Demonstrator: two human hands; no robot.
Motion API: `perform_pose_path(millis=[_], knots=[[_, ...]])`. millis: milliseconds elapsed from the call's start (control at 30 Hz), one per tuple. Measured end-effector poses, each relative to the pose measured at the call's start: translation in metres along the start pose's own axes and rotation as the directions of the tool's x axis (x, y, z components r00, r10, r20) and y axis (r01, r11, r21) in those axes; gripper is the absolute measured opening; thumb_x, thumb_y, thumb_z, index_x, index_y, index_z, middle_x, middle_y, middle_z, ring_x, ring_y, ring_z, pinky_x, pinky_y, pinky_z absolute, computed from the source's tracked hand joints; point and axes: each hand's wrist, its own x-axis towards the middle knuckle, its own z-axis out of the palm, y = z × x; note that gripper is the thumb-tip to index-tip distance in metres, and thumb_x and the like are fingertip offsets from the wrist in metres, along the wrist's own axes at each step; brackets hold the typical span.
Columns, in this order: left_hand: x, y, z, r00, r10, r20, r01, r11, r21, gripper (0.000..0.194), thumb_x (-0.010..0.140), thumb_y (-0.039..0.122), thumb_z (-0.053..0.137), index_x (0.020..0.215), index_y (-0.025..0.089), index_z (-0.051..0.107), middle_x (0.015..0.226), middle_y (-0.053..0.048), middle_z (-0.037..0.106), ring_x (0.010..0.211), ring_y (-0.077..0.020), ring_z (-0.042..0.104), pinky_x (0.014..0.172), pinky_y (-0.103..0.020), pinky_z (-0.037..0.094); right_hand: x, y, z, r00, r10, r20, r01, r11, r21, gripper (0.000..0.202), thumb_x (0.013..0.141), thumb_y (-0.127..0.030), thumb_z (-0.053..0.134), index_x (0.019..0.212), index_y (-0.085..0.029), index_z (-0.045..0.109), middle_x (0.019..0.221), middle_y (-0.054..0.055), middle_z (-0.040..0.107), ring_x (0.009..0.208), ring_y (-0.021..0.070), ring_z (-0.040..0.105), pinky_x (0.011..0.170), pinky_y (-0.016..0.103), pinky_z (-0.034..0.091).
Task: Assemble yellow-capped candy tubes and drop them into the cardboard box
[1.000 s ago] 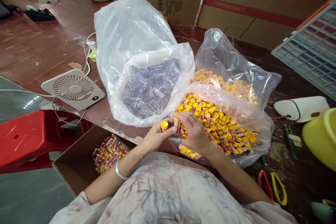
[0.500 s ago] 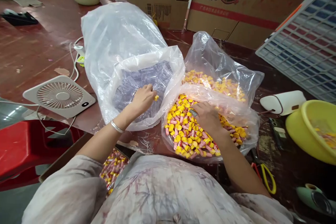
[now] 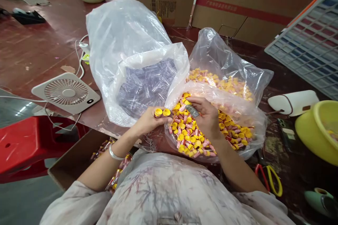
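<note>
My left hand (image 3: 148, 121) is closed on two small yellow caps (image 3: 162, 112), held side by side with their round ends facing up; what lies below them is hidden by the fingers. It is in front of a white plastic bag (image 3: 108, 42) with many clear plastic tubes (image 3: 148, 86) inside. My right hand (image 3: 207, 117), with grey tape around a finger, hangs over an open clear bag (image 3: 260, 126) of yellow-capped pieces with red-and-white patterned bodies (image 3: 188, 137). Its fingers are curled together, and I cannot make out what they hold.
A small fan (image 3: 67, 93) with a cable stands at the left, above a red stool (image 3: 39, 144). An open carton (image 3: 68, 161) of finished-looking tubes is below the table edge. At the right are scissors (image 3: 273, 181), a phone (image 3: 286, 133) and a yellow basin (image 3: 308, 130).
My left hand has come out of the bag of clear tubes toward me and now shows two yellow caps. My right hand has lifted slightly from the capped pieces, fingers curled. The view has shifted a little.
</note>
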Motion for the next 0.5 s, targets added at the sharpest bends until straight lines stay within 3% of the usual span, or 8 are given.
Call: perform_pose_path(millis=[133,233,300,400,500], knots=[[-0.006,0.004,0.021,0.999,-0.035,-0.013,0.03,0.962,-0.271,0.027,0.076,0.04,0.082,0.079,0.015,0.071,0.068,0.001,0.067,0.062,-0.0128,0.059,0.063,-0.025,0.048,-0.003,-0.019,0.007,0.982,-0.113,0.153,0.122,0.991,-0.048,0.025,0.098,-0.025,0.062,0.122,-0.028,0.067,0.119,0.005,0.072,0.114,0.0201,0.069,0.1,0.037,0.058],[-0.008,0.001,0.029,0.991,-0.093,-0.092,0.043,0.897,-0.44,0.035,0.07,0.041,0.087,0.066,0.014,0.064,0.06,0.003,0.059,0.055,-0.0096,0.052,0.058,-0.023,0.044,-0.009,-0.02,0.01,0.913,-0.238,0.331,0.299,0.942,-0.149,0.044,0.094,-0.027,0.065,0.137,-0.024,0.057,0.13,0.01,0.068,0.124,0.0255,0.063,0.11,0.045,0.052],[-0.008,-0.005,0.035,0.981,-0.159,-0.115,0.07,0.829,-0.555,0.038,0.065,0.042,0.09,0.066,0.014,0.065,0.063,0.003,0.059,0.057,-0.0093,0.052,0.06,-0.023,0.045,-0.017,-0.018,0.016,0.895,-0.278,0.348,0.378,0.888,-0.263,0.058,0.089,-0.026,0.068,0.144,-0.018,0.05,0.132,0.015,0.065,0.127,0.0302,0.06,0.112,0.05,0.049],[-0.011,-0.014,0.046,0.969,-0.231,-0.087,0.117,0.739,-0.663,0.039,0.062,0.041,0.092,0.078,0.013,0.071,0.074,0.0,0.065,0.067,-0.0115,0.058,0.069,-0.025,0.049,-0.028,-0.017,0.033,0.903,-0.314,0.292,0.412,0.825,-0.388,0.058,0.085,-0.024,0.067,0.141,-0.016,0.05,0.12,0.016,0.068,0.117,0.0323,0.063,0.108,0.054,0.05],[-0.03,-0.021,0.038,0.967,-0.25,-0.049,0.167,0.766,-0.621,0.035,0.064,0.04,0.091,0.077,0.014,0.072,0.074,-0.001,0.065,0.069,-0.0126,0.058,0.069,-0.026,0.049,-0.033,-0.025,0.041,0.887,-0.265,0.378,0.403,0.844,-0.353,0.055,0.086,-0.027,0.064,0.139,-0.02,0.051,0.117,0.012,0.069,0.113,0.0304,0.064,0.113,0.055,0.045]])
